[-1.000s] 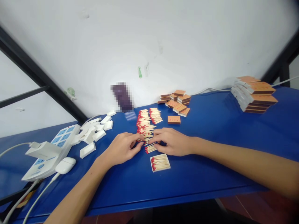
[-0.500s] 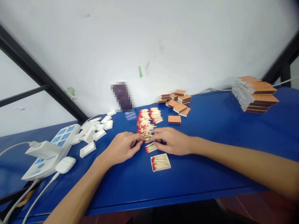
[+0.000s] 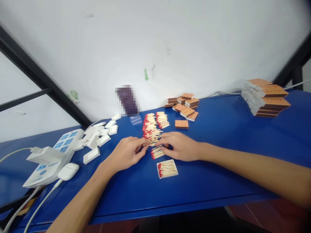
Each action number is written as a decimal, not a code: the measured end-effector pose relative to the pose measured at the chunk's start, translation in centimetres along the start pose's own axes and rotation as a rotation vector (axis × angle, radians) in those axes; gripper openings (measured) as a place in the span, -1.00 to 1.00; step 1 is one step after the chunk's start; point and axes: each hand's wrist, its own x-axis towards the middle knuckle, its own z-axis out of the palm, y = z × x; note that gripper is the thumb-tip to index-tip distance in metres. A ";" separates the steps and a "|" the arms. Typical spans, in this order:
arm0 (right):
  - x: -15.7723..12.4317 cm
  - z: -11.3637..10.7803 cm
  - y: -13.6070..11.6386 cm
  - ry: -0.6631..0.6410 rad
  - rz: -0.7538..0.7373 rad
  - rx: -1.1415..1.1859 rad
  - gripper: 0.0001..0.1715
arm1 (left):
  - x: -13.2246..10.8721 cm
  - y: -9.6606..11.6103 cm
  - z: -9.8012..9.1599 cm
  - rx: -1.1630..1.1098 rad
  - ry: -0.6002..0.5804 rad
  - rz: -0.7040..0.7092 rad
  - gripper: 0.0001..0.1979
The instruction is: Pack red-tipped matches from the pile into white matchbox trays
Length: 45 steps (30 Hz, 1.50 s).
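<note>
White plastic forms the power strip (image 3: pixel 68 142) at far left, a rounded case (image 3: pixel 68 171) just beside it. Next, white trays (image 3: pixel 103 140) lie jumbled. The left hand (image 3: pixel 130 152) has its thumb and forefinger nearly together at the heads of the matches (image 3: pixel 150 124), heaped mid-table, heads leftward. Nearer lie a short row (image 3: pixel 157 153) and a filled tray (image 3: pixel 167 169). The right hand (image 3: pixel 181 147) curls narrowly at the stick ends; whether either hand pinches a match, I cannot tell. Behind it sit orange boxes (image 3: pixel 187 112); far right, a stack (image 3: pixel 269 103).
</note>
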 end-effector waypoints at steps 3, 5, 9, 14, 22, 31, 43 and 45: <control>0.0 0.0 0.0 0.000 0.002 -0.012 -0.65 | 0.0 0.0 0.0 -0.010 0.003 0.004 -0.79; 0.0 -0.1 0.0 0.000 0.000 -0.016 -0.65 | 0.0 0.0 0.0 -0.011 0.005 0.005 -0.80; -0.1 0.0 0.1 -0.016 -0.013 -0.020 -0.68 | 0.0 -0.1 0.1 -0.005 0.014 0.008 -0.81; -0.1 0.0 0.0 -0.009 -0.005 -0.014 -0.66 | 0.0 -0.1 0.2 -0.008 0.018 0.015 -0.82; 0.4 -0.7 0.3 -0.073 0.059 0.149 -0.73 | -0.2 0.5 -0.1 -0.057 -0.018 0.021 -0.77; 0.5 -0.9 0.4 -0.086 0.048 0.208 -0.82 | -0.2 0.6 0.1 -0.068 -0.033 0.023 -0.79; -0.2 -2.7 -0.4 -0.249 0.093 0.041 -0.79 | -0.2 0.3 0.2 -0.065 -0.020 0.017 -0.83; -0.5 -3.4 -0.5 -0.275 0.114 0.009 -0.80 | -0.1 0.4 0.1 -0.065 -0.016 0.022 -0.83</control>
